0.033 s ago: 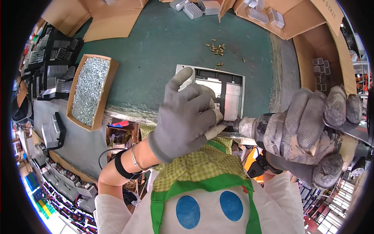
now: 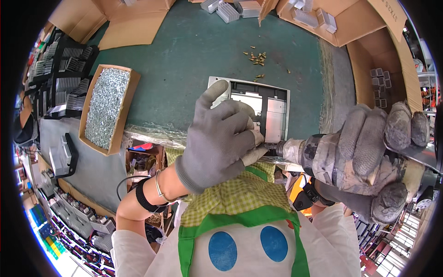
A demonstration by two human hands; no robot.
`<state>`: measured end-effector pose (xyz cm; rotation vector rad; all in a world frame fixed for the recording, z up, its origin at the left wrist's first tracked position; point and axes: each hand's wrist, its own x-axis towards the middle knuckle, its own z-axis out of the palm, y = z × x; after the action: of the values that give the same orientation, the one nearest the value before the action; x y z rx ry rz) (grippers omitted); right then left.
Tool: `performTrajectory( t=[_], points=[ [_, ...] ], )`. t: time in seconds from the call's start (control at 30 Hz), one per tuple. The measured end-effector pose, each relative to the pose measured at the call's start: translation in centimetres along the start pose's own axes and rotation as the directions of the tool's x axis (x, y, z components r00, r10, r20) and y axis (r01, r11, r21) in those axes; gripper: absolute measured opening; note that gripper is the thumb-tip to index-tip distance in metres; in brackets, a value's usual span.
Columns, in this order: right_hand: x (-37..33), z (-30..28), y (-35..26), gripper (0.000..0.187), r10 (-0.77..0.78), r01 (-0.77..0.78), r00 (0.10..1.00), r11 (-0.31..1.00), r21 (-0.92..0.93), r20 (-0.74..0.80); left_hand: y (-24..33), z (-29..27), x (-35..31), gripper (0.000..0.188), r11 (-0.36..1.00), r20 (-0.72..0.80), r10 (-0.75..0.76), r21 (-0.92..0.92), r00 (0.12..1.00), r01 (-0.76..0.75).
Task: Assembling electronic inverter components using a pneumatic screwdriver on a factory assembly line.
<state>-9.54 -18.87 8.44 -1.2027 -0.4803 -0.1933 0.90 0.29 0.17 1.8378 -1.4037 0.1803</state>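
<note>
On the near edge of the bench lies a rectangular metal housing (image 2: 287, 108) with black inner parts and pale plates. My left hand (image 2: 221, 131), in a grey glove, is closed over its near left part, fingers curled and one stretched over the far left corner. Its thumb and forefinger come together at the tool's tip, and whatever is between them is hidden. My right hand (image 2: 364, 147), in a worn grey glove, is wrapped round a power screwdriver (image 2: 318, 157) with a taped body. The tool lies level, its tip pointing left at the housing's near edge.
Several brass-coloured screws (image 2: 259, 59) lie loose beyond the housing. A cardboard box (image 2: 131, 94) full of small silver screws stands to the left. Cardboard boxes (image 2: 344, 34) with finned heat sinks stand at the far right; more heat sinks (image 2: 228, 12) lie at the back.
</note>
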Motion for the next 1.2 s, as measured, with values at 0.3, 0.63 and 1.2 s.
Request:
performTrajectory(
  t=[0.3, 0.63, 1.2],
  points=[
    [0.0, -0.7, 1.1, 0.051, -0.035, 0.033, 0.999, 0.998, 0.048, 0.033, -0.3, -0.3, -0.1, 0.021, 0.986, 0.053, 0.005, -0.169, 0.999, 0.004],
    [1.7, -4.2, 5.5, 0.050, -0.227, 0.241, 0.969, 0.958, 0.158, -0.101, -3.9, 1.5, -0.6, 0.076, 0.901, 0.012, -0.296, -0.329, 0.955, 0.283],
    [1.1, -4.6, 10.3, 0.053, -0.242, -0.105, 0.887, 0.722, -0.684, -0.392, -3.7, 2.6, -1.2, 0.067, 0.850, -0.004, -0.347, -0.424, 0.938, 0.313]
  ],
)
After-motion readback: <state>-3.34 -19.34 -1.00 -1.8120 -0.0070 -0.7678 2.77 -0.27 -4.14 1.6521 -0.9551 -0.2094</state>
